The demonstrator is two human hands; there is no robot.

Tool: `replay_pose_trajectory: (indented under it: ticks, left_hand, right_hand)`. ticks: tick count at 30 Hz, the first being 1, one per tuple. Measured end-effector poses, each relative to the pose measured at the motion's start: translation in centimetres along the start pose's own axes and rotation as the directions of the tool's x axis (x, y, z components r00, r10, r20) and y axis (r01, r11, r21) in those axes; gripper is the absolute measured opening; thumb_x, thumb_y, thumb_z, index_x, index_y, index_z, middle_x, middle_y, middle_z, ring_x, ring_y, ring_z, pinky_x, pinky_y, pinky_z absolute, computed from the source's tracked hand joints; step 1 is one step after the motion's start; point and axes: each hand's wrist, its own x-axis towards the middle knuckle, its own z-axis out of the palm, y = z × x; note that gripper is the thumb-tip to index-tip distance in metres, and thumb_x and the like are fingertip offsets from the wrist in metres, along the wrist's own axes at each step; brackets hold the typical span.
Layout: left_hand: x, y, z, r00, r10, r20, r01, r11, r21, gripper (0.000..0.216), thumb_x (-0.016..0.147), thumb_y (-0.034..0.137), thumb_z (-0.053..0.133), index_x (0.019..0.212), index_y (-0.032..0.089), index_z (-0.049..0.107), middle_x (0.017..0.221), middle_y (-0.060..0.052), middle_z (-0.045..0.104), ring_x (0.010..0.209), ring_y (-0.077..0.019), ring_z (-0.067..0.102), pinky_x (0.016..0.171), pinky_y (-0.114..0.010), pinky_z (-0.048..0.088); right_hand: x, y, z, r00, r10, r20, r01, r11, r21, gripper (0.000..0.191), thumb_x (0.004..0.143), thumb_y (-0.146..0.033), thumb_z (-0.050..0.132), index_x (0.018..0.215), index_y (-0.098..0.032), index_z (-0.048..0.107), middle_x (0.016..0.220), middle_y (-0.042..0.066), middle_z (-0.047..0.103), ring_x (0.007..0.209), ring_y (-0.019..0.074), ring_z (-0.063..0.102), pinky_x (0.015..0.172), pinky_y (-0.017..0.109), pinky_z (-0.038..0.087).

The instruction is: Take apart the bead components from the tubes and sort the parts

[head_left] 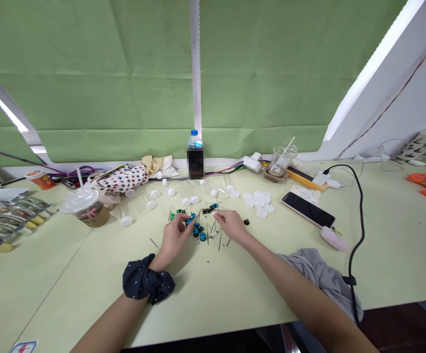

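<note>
From the head camera I see my left hand [173,239] resting on the pale green table [235,289], fingers curled together around a small blue capacitor [189,221] at the fingertips. A dark dotted scrunchie [146,283] sits on that wrist. My right hand [230,225] lies just across from it, thumb and forefinger pinched on a thin wire lead [218,214]; what the lead belongs to is too small to tell. Between the two hands lies a loose cluster of blue and black capacitors [199,230] with bent leads, touching the table. Beyond the hands, white round caps [259,201] are scattered, and a capped bottle [195,154] stands further back against the green blind [124,73]. Right of the right hand lie a black phone [307,209] and a grey cloth [319,274]. Left of the left hand stands a lidded drink cup [86,207].
</note>
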Motion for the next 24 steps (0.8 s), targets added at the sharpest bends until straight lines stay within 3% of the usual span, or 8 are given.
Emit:
replay_pose_trajectory:
  ticks: [4, 7, 10, 13, 15, 19, 24]
  left_hand:
    - [0.4, -0.4, -0.2, 1.0, 0.01, 0.02, -0.009, 1.0, -0.016, 0.021, 0.08, 0.032, 0.054, 0.095, 0.018, 0.058, 0.058, 0.003, 0.054, 0.053, -0.0133, 0.052, 0.053, -0.025, 0.041]
    - [0.5, -0.8, -0.1, 0.997, 0.068, 0.035, -0.066, 0.997, -0.048, 0.019, 0.08, 0.027, 0.052, 0.094, 0.017, 0.06, 0.08, -0.004, 0.063, 0.059, -0.0132, 0.056, 0.058, -0.027, 0.046]
    - [0.6, -1.0, 0.1, 0.99, 0.139, 0.036, -0.136, 0.987, -0.088, 0.019, 0.082, 0.024, 0.049, 0.092, 0.017, 0.063, 0.098, -0.009, 0.063, 0.072, -0.0155, 0.06, 0.065, -0.03, 0.05]
    - [0.5, -1.1, 0.2, 0.986, 0.162, 0.049, -0.157, 0.984, -0.084, 0.019, 0.082, 0.021, 0.049, 0.092, 0.018, 0.065, 0.097, -0.009, 0.063, 0.075, -0.017, 0.06, 0.067, -0.031, 0.051]
    - [0.4, -1.2, 0.4, 0.985, 0.169, 0.045, -0.165, 0.982, -0.09, 0.02, 0.082, 0.02, 0.048, 0.093, 0.018, 0.064, 0.096, -0.008, 0.063, 0.075, -0.0169, 0.06, 0.067, -0.032, 0.051]
    - [0.4, -1.4, 0.5, 0.984, 0.177, 0.011, -0.174, 0.977, -0.123, 0.023, 0.083, 0.022, 0.048, 0.1, 0.019, 0.063, 0.099, -0.008, 0.061, 0.076, -0.0164, 0.059, 0.067, -0.031, 0.051]
    - [0.4, -1.3, -0.1, 0.996, 0.067, -0.063, -0.077, 0.982, -0.173, 0.024, 0.084, 0.031, 0.05, 0.101, 0.017, 0.061, 0.098, -0.009, 0.061, 0.075, -0.016, 0.059, 0.063, -0.028, 0.049]
  right_hand:
    - [-0.1, 0.0, 0.1, 0.998, -0.022, 0.055, 0.029, 0.991, -0.133, 0.032, 0.09, -0.034, 0.046, 0.069, -0.022, 0.068, 0.067, 0.004, 0.066, 0.067, 0.0187, 0.06, 0.059, 0.025, 0.035]
    - [-0.2, 0.1, 0.4, 0.998, -0.039, 0.045, 0.044, 0.994, -0.101, 0.021, 0.086, -0.036, 0.053, 0.09, -0.025, 0.07, 0.08, 0.004, 0.07, 0.075, 0.0193, 0.062, 0.065, 0.025, 0.039]
    - [-0.1, 0.2, 0.7, 1.0, -0.009, 0.012, 0.01, 0.996, -0.087, 0.023, 0.087, -0.027, 0.049, 0.102, -0.023, 0.066, 0.075, 0.003, 0.069, 0.07, 0.0173, 0.061, 0.065, 0.025, 0.039]
    - [0.3, 0.1, 0.8, 1.0, 0.027, 0.006, -0.027, 0.994, -0.105, 0.028, 0.088, -0.022, 0.044, 0.109, -0.023, 0.062, 0.065, 0.0, 0.065, 0.066, 0.0164, 0.059, 0.061, 0.024, 0.038]
    - [0.9, -0.1, 0.9, 0.999, 0.029, 0.014, -0.027, 0.992, -0.121, 0.029, 0.088, -0.023, 0.043, 0.113, -0.023, 0.06, 0.07, 0.0, 0.067, 0.07, 0.0164, 0.06, 0.064, 0.024, 0.039]
    - [3.0, -0.6, 1.4, 0.997, -0.008, 0.078, 0.027, 0.967, -0.255, 0.029, 0.088, -0.028, 0.047, 0.113, -0.024, 0.061, 0.095, 0.004, 0.07, 0.088, 0.0182, 0.062, 0.073, 0.024, 0.04]
    - [4.7, -1.4, 1.5, 0.988, -0.025, 0.15, 0.077, 0.935, -0.345, 0.019, 0.083, -0.026, 0.057, 0.097, -0.02, 0.069, 0.09, 0.009, 0.07, 0.087, 0.0227, 0.062, 0.071, 0.027, 0.039]
